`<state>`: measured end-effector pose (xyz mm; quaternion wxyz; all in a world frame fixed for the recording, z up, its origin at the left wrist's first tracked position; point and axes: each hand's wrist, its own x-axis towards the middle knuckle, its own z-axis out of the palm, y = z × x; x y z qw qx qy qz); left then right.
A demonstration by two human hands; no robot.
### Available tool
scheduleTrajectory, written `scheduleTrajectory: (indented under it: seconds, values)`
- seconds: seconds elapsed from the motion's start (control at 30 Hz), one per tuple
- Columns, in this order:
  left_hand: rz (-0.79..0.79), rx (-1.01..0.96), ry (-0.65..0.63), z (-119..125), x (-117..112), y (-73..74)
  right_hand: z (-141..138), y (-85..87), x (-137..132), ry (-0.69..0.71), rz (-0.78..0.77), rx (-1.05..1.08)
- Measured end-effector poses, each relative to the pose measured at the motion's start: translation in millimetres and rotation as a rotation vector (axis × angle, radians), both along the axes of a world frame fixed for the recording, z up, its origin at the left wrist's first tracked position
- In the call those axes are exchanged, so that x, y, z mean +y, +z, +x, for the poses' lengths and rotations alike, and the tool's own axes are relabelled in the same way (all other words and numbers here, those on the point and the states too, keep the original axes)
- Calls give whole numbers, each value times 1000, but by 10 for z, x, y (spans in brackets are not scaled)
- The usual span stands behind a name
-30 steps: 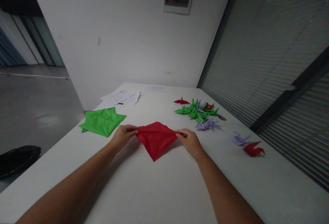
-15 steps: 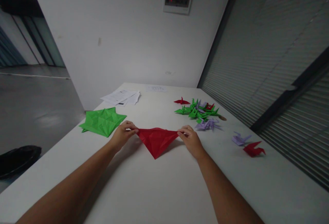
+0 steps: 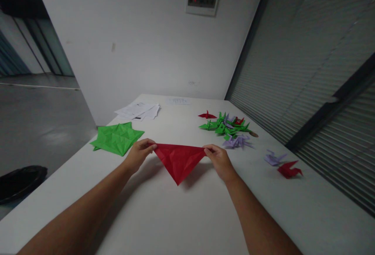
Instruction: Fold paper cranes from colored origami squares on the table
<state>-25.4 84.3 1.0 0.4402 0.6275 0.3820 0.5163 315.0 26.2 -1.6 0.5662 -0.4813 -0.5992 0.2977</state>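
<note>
A creased sheet of red origami paper, doubled into a triangle, is stretched between my two hands above the white table. Its long edge is at the top and one corner points down toward me. My left hand pinches the left corner between thumb and fingers. At the opposite corner, my right hand grips the paper the same way. Creased green paper sheets lie just beyond my left hand.
Folded paper cranes in green, red and purple form a pile at the back right. Nearer on the right are a purple crane and a red crane. Printed papers lie back left; a black-lined bin stands beside the table.
The red paper is drawn tauter, its top edge straighter and slightly wider. Its lower corner now hangs a little nearer to me, and my hands have moved slightly apart.
</note>
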Motion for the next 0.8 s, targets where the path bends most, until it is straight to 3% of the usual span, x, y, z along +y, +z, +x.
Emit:
scheduleTrajectory:
  seconds: [0.23,0.4,0.6,0.8]
  values:
    - [-58,-75,-48,0,9,-27,-55,-10,-22,61,-175,277]
    - [-170,-119,-51,11,36,-47,-74,-17,-27,73,-270,350]
    - [-271,-58,-33,18,58,-78,-78,-41,-21,26,-398,273]
    - [-297,88,-64,1,79,-144,-77,-92,-1,-42,-488,26]
